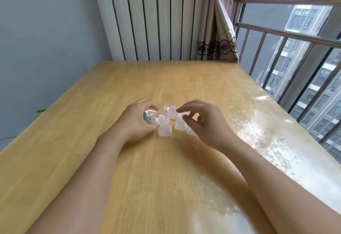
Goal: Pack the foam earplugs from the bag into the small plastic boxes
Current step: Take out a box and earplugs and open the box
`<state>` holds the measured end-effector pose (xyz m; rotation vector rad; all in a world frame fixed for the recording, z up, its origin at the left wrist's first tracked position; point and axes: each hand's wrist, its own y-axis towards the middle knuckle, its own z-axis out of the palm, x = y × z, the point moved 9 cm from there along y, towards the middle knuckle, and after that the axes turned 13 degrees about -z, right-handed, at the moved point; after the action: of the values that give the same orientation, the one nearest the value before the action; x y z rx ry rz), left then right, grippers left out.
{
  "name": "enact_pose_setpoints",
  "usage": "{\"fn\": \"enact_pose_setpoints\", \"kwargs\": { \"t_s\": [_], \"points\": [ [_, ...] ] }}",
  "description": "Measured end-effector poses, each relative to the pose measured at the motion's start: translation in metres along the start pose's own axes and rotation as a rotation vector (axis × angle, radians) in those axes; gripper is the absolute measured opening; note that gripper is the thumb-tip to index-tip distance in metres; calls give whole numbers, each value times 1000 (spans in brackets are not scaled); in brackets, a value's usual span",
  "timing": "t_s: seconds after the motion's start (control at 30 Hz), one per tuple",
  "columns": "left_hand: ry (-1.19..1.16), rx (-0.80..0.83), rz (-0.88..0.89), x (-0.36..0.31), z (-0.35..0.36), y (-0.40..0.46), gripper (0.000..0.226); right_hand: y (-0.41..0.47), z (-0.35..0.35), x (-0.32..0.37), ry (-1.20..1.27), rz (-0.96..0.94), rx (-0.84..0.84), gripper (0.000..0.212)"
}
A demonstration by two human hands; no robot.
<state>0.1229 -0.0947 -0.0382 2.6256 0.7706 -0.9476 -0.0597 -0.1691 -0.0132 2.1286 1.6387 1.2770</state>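
Pale grey wall [46, 40] on the left, white ribbed panel [147, 16] behind. Light wooden table [92, 160] fills the view. Left hand [136, 121] lies on the tabletop, fingers curled round a clear plastic bag [152, 116]; a blur of blue-green shows inside, earplugs not distinguishable. Just right of it, a cluster of small translucent plastic boxes [165, 129] sits on the table, touching the bag's mouth. Right hand [204, 125] hovers over the cluster's right side, thumb and forefinger pinching one box [175, 113], other fingers loosely spread. Far right: beige curtain [215, 36], metal window railing [287, 36], glare on the table edge.
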Motion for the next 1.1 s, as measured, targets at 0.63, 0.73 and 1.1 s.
{"fn": "enact_pose_setpoints", "kwargs": {
  "t_s": [0.63,0.73,1.1],
  "points": [
    [-762,229,27,-25,26,-5,98,-5,-3,-41,48,301,-71,18],
    [-826,285,23,-36,31,-12,102,-6,3,-38,263,314,-87,13],
    [-1109,355,-334,-20,46,-8,37,-3,1,-23,505,219,-137,56]
  ]
}}
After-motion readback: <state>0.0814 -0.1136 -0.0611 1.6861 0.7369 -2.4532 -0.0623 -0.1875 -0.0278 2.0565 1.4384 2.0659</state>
